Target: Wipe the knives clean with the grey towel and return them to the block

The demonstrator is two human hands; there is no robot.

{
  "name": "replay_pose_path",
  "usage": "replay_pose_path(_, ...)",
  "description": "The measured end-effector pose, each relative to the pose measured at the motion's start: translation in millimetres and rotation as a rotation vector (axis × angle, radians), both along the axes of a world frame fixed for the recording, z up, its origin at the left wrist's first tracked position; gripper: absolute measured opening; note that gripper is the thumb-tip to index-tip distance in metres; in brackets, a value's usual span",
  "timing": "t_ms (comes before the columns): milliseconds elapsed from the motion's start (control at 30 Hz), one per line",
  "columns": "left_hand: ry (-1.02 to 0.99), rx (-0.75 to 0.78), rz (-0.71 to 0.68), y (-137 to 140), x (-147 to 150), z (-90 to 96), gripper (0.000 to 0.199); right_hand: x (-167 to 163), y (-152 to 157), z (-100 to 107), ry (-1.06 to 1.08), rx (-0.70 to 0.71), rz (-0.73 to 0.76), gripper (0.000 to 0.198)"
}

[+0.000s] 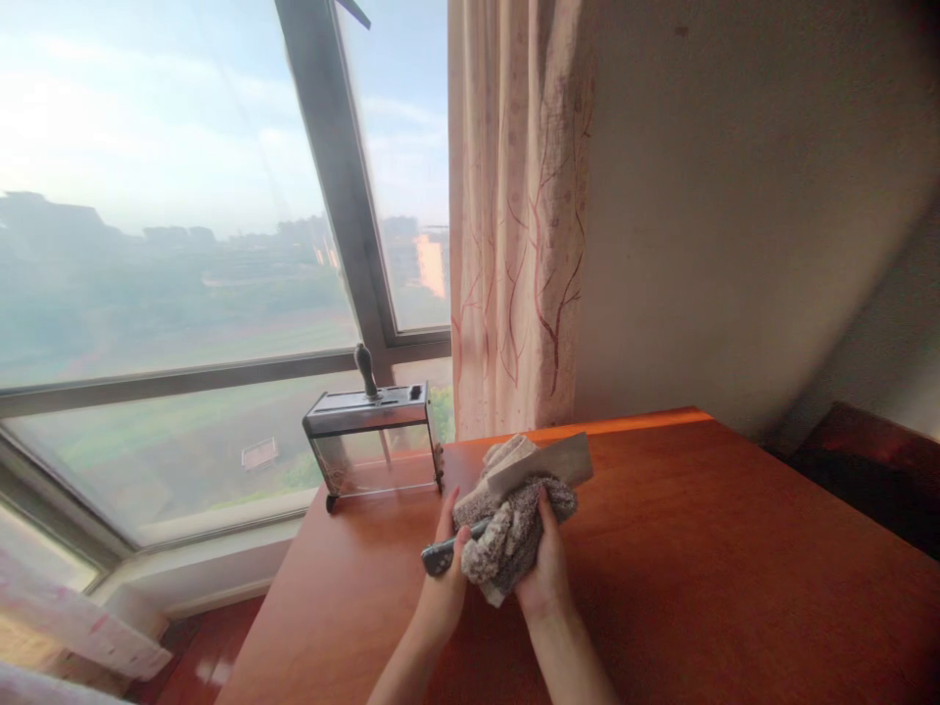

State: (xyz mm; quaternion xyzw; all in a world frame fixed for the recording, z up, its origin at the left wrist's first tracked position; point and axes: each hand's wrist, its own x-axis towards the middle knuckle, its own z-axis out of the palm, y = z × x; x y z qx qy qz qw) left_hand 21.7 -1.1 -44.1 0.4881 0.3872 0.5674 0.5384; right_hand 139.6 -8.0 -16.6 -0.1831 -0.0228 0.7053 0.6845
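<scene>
Curling my left hand [449,573] around the handle [436,559] of the knife [540,467], I hold the fluffy cloth [505,539] around its blade [571,457], my right hand [547,573] half closed.

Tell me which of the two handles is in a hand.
The knife handle, gripped in the left hand beside the cloth. The other handle stands up from the holder, with neither hand on it.

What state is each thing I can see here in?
Cleaver: held, blade partly covered
Towel: bunched around the cleaver
Left hand: closed around the cleaver
Right hand: holding the towel
Knife block: upright, one dark-handled tool inserted
Curtain: hanging in folds
Window: open or shut, unclear
</scene>
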Motion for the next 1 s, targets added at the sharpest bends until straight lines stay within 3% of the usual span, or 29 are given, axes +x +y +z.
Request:
replay_pose_path(233, 0.196, 0.034, 0.069, -0.5, -7.9, 1.3, 0.071, 39.0, 12.2, -1.1, 0.036, -0.027, -0.158, 0.035)
replay_pose_path(467, 0.157, -0.030, 0.015, 1.7, -10.3, -2.6, 0.070, 96.6, 23.5, 4.7, -0.057, -0.073, -0.358, 0.032)
replay_pose_path(667, 0.167, -0.020, -0.039, 2.8, -13.8, -4.7, 0.057, 118.2, 22.1, 13.4, -0.258, -0.155, -0.236, 0.036)
replay_pose_path(800, 0.113, -0.041, -0.100, 6.0, -16.7, -5.2, 0.059, 120.1, 19.5, 14.3, -0.441, -0.193, -0.158, 0.046)
replay_pose_path(1000, 0.091, -0.002, -0.209, 1.4, -15.9, -2.3, 0.059, 111.0, 19.8, 8.2, -0.313, -0.163, -0.128, 0.039)
